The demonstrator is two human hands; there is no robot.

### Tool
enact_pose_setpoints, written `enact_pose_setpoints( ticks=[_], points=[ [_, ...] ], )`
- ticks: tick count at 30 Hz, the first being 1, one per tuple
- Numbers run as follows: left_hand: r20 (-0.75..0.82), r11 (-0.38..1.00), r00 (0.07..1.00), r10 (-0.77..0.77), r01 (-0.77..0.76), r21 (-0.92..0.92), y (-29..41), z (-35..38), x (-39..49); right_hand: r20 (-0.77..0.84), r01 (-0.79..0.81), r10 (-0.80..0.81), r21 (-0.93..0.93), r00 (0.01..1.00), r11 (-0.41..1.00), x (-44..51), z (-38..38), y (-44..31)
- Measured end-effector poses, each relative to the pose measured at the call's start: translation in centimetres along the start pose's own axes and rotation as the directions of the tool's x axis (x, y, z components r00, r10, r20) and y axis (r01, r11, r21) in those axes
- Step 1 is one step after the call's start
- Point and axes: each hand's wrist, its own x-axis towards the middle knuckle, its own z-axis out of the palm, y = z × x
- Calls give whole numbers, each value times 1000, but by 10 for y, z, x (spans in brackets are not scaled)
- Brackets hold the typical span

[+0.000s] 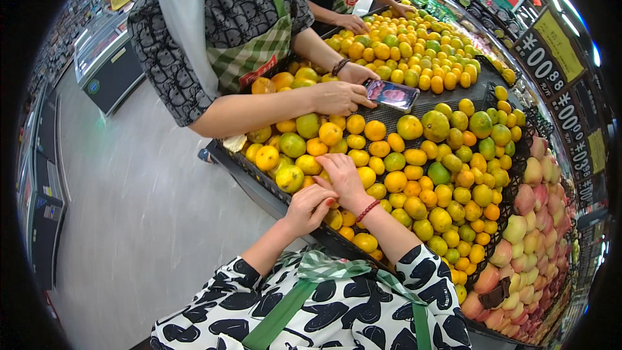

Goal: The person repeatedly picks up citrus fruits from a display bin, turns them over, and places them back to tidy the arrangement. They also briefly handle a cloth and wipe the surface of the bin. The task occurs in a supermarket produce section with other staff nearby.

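Many yellow and green mandarins (pixel 396 181) lie on a dark display stand before me. My left hand (pixel 310 206), with bent fingers, is at the stand's near left edge, close against my right hand. My right hand (pixel 344 180), with a red bead bracelet (pixel 368 210) on the wrist, rests over the fruit, its fingers reaching towards a yellow mandarin (pixel 308 165). No fruit shows in the left hand; whether the right fingers grip one cannot be told. A co-worker in a checked apron (pixel 262 51) holds a smartphone (pixel 392 95) above the mandarins with both hands.
Another person's hands (pixel 354 23) touch fruit at the far end. Apples (pixel 526 199) are piled to the right beyond a black mesh edge (pixel 508 214). Price signs (pixel 549 53) hang at the upper right. Freezer cabinets (pixel 112 70) stand on the grey floor (pixel 136 194) to the left.
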Motion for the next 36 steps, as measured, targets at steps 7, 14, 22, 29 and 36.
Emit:
enact_pose_setpoints(
  ticks=[7,14,22,29,36],
  points=[
    [16,997,997,-74,74,24,-3,2,-2,-20,27,-30,-124,999,992,14,7,-1],
    [-76,994,992,-105,107,28,-1,6,-3,37,34,-27,-180,999,983,20,5,0],
    [-102,990,994,-39,53,132,3,9,1,-5,5,-5,-66,1000,998,14,5,5],
    [-100,984,995,-22,39,172,4,10,2,-60,-87,95,122,994,989,0,-6,7],
    [-97,982,994,-52,69,174,5,12,3,-159,-132,160,170,974,977,-7,-21,0]
  ],
)
